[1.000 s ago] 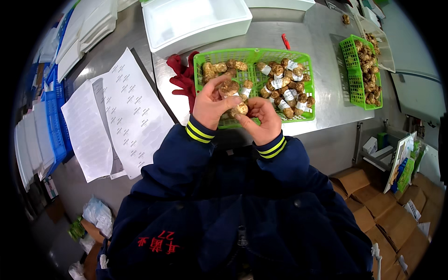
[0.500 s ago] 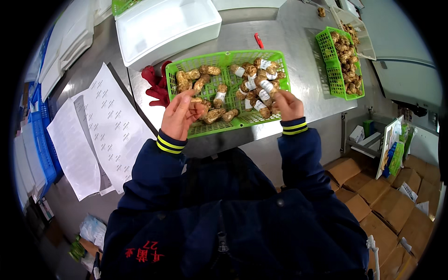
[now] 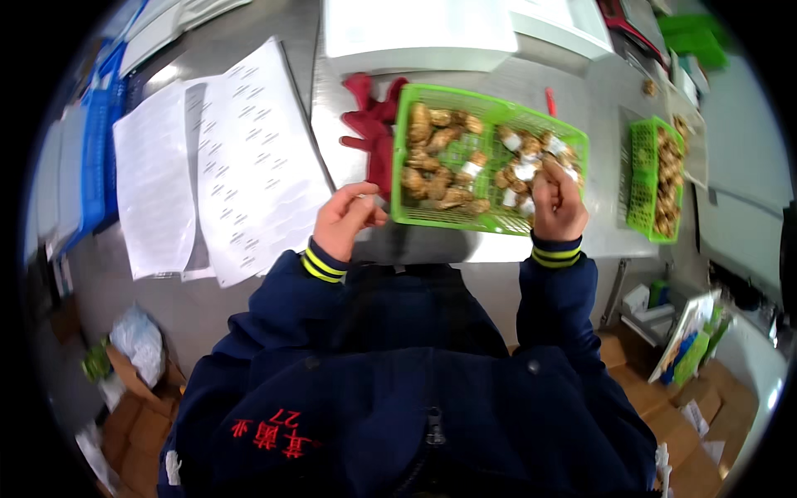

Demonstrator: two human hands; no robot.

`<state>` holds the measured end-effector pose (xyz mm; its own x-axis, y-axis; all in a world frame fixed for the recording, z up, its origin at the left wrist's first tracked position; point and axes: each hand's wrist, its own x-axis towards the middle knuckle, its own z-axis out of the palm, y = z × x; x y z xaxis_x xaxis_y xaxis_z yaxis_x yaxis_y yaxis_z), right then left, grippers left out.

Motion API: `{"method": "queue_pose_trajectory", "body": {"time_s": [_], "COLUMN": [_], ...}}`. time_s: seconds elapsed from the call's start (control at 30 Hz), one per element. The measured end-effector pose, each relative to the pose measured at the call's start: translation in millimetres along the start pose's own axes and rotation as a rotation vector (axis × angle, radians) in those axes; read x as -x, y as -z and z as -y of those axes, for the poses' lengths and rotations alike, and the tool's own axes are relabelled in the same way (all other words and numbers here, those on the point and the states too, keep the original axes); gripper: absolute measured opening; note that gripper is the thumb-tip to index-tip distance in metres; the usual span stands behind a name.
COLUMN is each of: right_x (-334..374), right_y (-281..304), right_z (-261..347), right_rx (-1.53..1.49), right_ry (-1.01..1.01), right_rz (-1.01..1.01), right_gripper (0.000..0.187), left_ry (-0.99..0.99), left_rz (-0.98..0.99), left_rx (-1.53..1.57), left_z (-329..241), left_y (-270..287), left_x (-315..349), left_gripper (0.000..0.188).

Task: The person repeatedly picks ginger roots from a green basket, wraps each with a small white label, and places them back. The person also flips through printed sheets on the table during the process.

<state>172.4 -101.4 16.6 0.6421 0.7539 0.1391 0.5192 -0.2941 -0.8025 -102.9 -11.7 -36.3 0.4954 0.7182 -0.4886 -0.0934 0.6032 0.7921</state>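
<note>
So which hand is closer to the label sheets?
Left. The left hand is just right of the label sheets; the right hand is farther right, over the nearest green basket.

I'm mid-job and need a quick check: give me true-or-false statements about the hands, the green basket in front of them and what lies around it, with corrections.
1. The left hand is outside the green basket, off its left near corner. True.
2. The right hand is over the basket's left half. False: it is over the right half.
3. White labels appear only in the left half. False: labelled brown pieces crowd the right half.
4. A red pen-like item lies beyond the basket. True.
5. Nothing lies beside the basket's left side. False: a dark red glove does.
</note>
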Motion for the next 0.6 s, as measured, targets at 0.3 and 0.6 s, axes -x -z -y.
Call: {"method": "queue_pose_trajectory", "body": {"time_s": [0.3, 0.6], "right_x": [101.1, 63.7], "right_y": [-192.6, -308.6], "right_z": [63.1, 38.6], "right_rx": [-0.350, -0.273], "right_ry": [-0.091, -0.324], "right_rz": [0.739, 0.565], "right_gripper": [0.048, 0.046], "left_ry": [-0.034, -0.214], "left_rz": [-0.043, -0.303], "left_rx": [-0.025, -0.327], "left_z": [32.8, 23.0], "left_y": [81.0, 146.3], "left_x": [52.5, 40.5], "left_gripper": [0.018, 0.018]}}
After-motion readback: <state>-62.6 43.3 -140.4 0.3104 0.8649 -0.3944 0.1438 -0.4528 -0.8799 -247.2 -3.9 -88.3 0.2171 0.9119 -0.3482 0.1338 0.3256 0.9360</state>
